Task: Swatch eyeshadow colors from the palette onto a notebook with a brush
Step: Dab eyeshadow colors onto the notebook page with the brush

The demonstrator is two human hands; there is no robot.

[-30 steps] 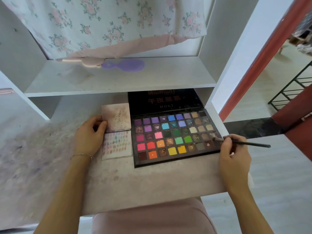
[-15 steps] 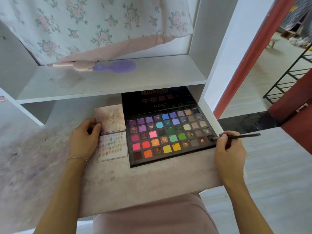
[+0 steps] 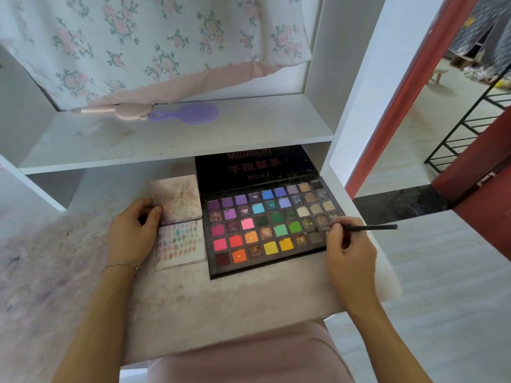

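The brush (image 3: 359, 228) is held low over the right end of the eyeshadow palette (image 3: 272, 230), its dark handle pointing out to the right and its tip set down at the muted pans near the palette's right edge; whether the bristles are actually touching powder cannot be made out at this angle. It is pinched by the right hand (image 3: 349, 254), fingers curled tight around the handle close to the tip, nothing loose in that grip. The palette is laid open on the pale, powder-stained desk (image 3: 193, 305), its black lid propped up at the back with red lettering on it, rows of purple, blue, green, pink, orange and yellow pans on show. Just to its left, touching or very nearly so, the small notebook (image 3: 179, 228) is seen lying open: the near page is covered with rows of small colour swatches, the far page is speckled and smudged. The notebook's left edge is steadied by the left hand (image 3: 132, 233), thumb and fingers bent onto the far page's border, a thin bracelet (image 3: 121, 265) at the wrist. Above, a white shelf (image 3: 177, 139) is seen carrying a purple hand mirror (image 3: 190, 114), and a floral cloth (image 3: 154, 42) is hung down over it
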